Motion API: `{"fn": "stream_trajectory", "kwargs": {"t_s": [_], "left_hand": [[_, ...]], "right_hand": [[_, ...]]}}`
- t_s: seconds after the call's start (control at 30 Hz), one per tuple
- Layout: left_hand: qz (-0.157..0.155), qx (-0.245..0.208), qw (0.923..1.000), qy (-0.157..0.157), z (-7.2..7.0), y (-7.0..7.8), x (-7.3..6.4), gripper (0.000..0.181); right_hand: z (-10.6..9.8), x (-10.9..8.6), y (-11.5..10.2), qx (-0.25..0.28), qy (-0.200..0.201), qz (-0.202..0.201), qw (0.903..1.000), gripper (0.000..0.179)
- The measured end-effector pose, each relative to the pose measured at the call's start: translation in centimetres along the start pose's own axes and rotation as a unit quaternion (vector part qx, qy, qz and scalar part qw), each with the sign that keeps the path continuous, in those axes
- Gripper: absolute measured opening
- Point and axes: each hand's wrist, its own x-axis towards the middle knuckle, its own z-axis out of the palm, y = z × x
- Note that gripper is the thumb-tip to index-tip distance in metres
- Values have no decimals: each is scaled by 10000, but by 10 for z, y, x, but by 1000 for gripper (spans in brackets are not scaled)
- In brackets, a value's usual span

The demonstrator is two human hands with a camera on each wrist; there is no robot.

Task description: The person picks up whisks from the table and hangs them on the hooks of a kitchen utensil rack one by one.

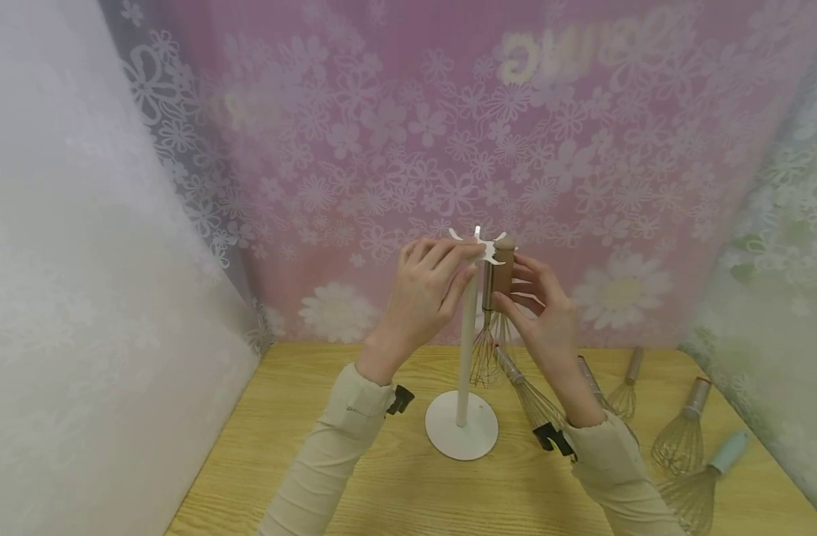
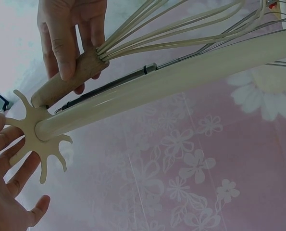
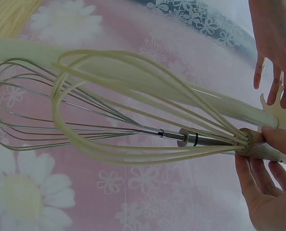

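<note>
Pink flowered backdrop (image 1: 382, 149) fills the top of the head view, with a wood-grained surface (image 1: 301, 461) below it. Near the centre of that frame you have the wooden-handled whisk (image 1: 503, 279) up beside the hook crown (image 1: 489, 251) of the white stand (image 1: 466, 357), its pale loops (image 3: 229, 139) pointing down; whether it sits on a hook cannot be told. Your right hand (image 1: 549, 320) pinches the handle (image 2: 56, 91), thumb against fingers, while your left hand (image 1: 425, 286) has its fingers extended, touching the hook crown. Just beside yours, a steel-handled whisk (image 3: 185, 137) hangs along the pole (image 2: 152, 89). Expect a light piece: the wood looks stiff and matt, so it should not slip, whereas the loops look springy and could snag on their neighbour. Hold it by the handle, low near the loops, leaving its top end free. The stand's round base (image 1: 449, 435) rests on the surface in the lower middle. More whisks (image 1: 695, 406) lie at lower right, among them a teal-handled whisk (image 1: 726, 455).
</note>
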Motion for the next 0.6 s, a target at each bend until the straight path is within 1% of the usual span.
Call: {"fn": "stream_trajectory", "kwargs": {"t_s": [0.23, 0.47, 0.6], "left_hand": [[11, 7, 10000, -9, 0, 0, 0, 27], [-13, -22, 10000, -9, -1, 1, 1, 27], [-19, -55, 10000, 7, -1, 2, 1, 27]], "right_hand": [[-1, -2, 1, -50, -2, 82, 10000, 59], [-5, 0, -2, -72, 13, 124, 9999, 48], [-6, 1, -1, -125, 23, 138, 9998, 44]]}}
